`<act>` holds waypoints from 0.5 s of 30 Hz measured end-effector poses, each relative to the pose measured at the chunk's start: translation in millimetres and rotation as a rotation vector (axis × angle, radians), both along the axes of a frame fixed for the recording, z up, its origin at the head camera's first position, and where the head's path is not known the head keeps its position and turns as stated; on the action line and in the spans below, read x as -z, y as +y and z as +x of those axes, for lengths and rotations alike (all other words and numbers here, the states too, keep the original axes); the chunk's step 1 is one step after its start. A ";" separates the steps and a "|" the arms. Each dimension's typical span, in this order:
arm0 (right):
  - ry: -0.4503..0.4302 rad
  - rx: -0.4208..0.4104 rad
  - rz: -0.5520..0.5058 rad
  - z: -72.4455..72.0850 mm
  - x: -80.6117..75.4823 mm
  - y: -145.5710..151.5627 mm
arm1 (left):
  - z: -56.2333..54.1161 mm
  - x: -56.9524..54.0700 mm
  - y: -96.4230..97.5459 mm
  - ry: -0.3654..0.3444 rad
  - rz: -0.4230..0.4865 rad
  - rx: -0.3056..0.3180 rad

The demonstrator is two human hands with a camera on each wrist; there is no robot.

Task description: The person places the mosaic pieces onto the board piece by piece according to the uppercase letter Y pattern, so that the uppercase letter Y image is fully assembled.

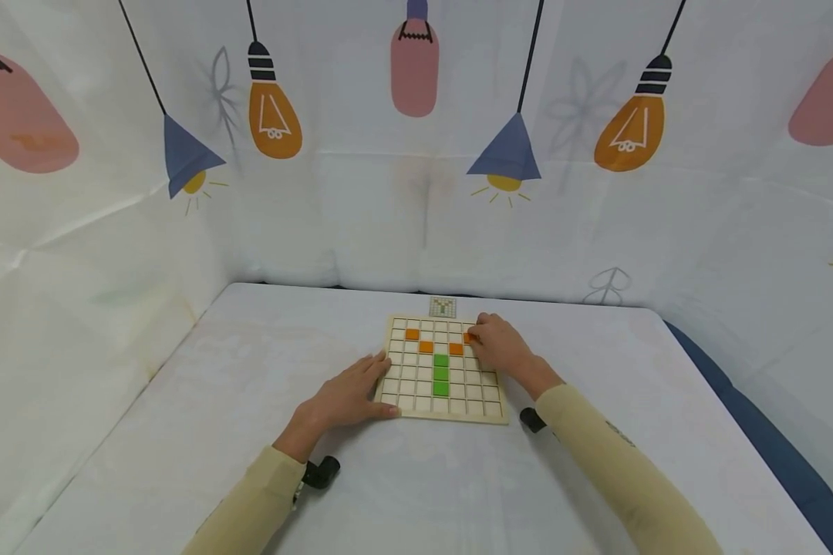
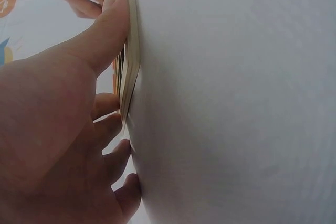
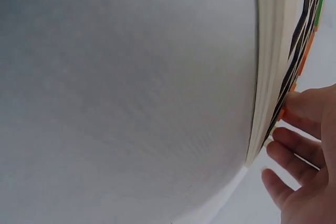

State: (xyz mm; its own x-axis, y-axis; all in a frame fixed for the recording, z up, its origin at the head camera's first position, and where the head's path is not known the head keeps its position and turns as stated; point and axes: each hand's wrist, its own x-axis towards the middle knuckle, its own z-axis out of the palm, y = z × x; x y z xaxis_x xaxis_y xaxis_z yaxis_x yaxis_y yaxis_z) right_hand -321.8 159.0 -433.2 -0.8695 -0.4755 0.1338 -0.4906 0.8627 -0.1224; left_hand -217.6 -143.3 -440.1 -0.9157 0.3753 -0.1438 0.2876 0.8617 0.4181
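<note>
A square wooden grid board [image 1: 416, 403] lies on the table. Three green tiles [image 1: 441, 374] run in a column at its middle, with orange tiles [image 1: 426, 347] branching up to either side. At the board's front left corner rests my left hand [image 1: 350, 391], its thumb along the front edge and its fingers against the left side. My right hand [image 1: 501, 344] pinches an orange tile [image 1: 467, 338] in the upper right of the grid, the fingers hiding part of it. In the right wrist view, the thumb and fingertips meet at the board's edge.
A small pattern card [image 1: 443, 307] with a similar design lies just behind the board. The white-covered table [image 1: 180, 432] meets a fabric backdrop [image 1: 361, 208] printed with lamps and bulbs. Black wrist cameras [image 1: 322, 472] are strapped below each hand.
</note>
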 end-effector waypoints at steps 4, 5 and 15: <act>0.043 -0.030 0.000 0.9 2.4 2.0 | -0.7 -0.2 0.1 0.004 0.001 -0.005; 0.052 -0.039 -0.007 1.6 2.5 2.4 | -0.8 -0.2 0.1 0.005 0.001 -0.007; 0.000 -0.017 0.011 10.3 2.0 5.9 | -1.9 0.1 0.1 -0.005 0.004 -0.001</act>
State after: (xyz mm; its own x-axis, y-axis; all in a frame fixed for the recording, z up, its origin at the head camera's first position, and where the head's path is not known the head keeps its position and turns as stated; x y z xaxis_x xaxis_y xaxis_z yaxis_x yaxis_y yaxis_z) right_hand -311.6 164.9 -435.2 -0.8613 -0.4917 0.1281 -0.5052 0.8556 -0.1126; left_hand -219.5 -143.2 -440.2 -0.9152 0.3750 -0.1473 0.2846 0.8605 0.4226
